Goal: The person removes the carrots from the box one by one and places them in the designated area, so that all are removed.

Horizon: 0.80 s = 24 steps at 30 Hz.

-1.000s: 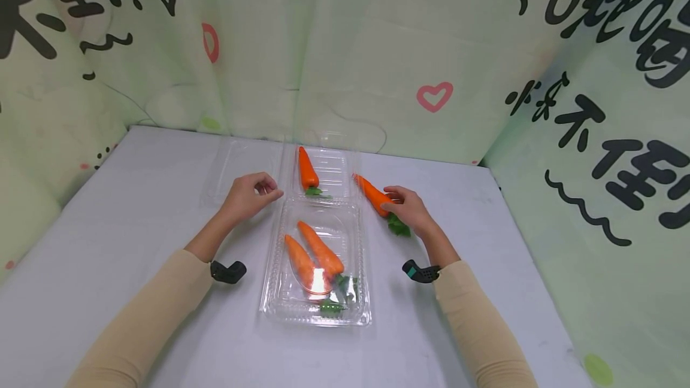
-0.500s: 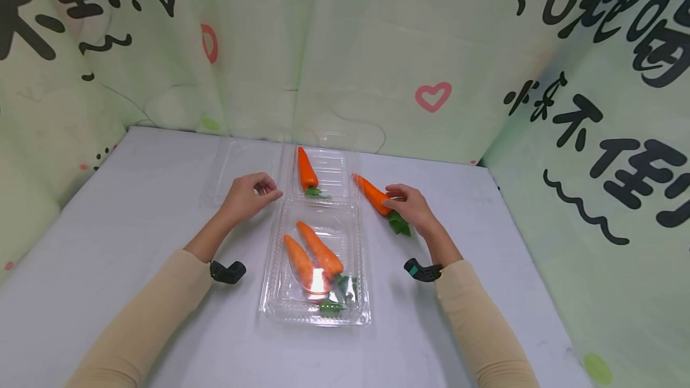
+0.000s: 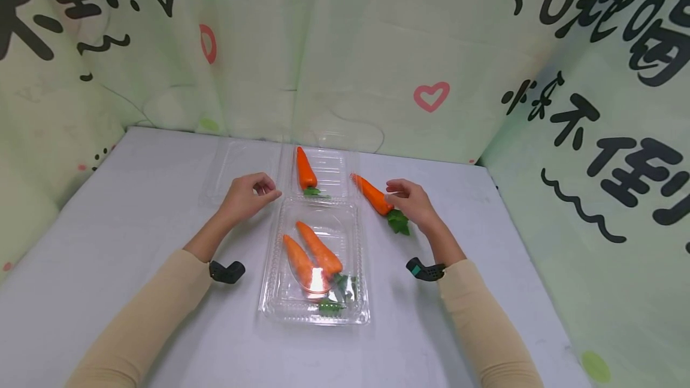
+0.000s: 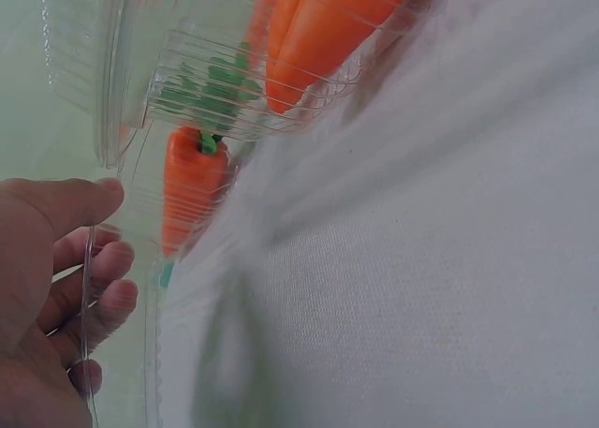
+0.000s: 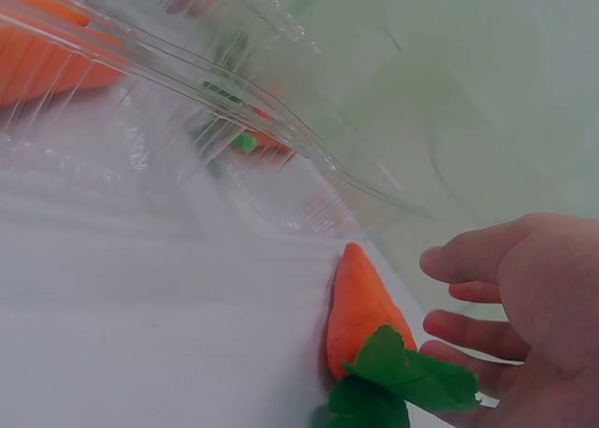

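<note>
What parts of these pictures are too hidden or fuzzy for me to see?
Head view: glare hides part of the left carrot in the near clear box.
Head view: the right edge cuts off some black writing.
Left wrist view: the top edge cuts off the front carrot.
Left wrist view: whether the left hand grips the thin plastic edge; it's too see-through.
Right wrist view: the bottom edge cuts off the lower leaf.

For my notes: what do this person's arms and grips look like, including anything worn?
The left sleeve and right sleeve are long and plain beige. At their ends sit a black, angled left wrist device and a similar right wrist device, which shows a small teal patch. The left grip and right grip are ordinary bare hands; no gloves or cables show.
</note>
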{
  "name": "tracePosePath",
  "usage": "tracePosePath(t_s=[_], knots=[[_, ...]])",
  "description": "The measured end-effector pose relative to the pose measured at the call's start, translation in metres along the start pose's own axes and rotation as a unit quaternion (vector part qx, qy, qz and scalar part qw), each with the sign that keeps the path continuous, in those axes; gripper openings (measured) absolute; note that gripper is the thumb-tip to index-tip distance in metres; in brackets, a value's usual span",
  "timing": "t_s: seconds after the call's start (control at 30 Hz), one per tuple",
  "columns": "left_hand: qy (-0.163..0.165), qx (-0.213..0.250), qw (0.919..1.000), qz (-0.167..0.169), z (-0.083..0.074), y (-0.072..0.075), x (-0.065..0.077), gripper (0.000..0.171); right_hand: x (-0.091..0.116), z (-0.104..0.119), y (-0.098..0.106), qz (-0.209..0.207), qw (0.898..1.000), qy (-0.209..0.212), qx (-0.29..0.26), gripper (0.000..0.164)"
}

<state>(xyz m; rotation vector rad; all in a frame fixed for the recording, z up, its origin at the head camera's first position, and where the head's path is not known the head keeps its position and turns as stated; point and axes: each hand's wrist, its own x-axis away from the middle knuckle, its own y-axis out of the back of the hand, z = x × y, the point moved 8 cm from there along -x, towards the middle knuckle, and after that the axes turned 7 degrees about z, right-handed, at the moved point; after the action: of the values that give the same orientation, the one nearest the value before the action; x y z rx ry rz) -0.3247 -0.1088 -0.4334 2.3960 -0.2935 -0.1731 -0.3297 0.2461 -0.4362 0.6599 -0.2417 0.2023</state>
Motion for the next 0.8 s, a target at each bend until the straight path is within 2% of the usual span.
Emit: tracePosePath(t_s=[0.37,0.8], knots=[[-0.015,-0.011,0.9998,-0.005,-0.002,0.001,0.000,0.018,0.002,0.011,-0.003,0.001,1.000,0.022,0.013,0.048],[-0.013,-0.008,0.9999,-0.006,-0.001,0.001,0.000,0.020,0.004,0.024,-0.005,0.000,0.999,0.034,-0.007,0.046]])
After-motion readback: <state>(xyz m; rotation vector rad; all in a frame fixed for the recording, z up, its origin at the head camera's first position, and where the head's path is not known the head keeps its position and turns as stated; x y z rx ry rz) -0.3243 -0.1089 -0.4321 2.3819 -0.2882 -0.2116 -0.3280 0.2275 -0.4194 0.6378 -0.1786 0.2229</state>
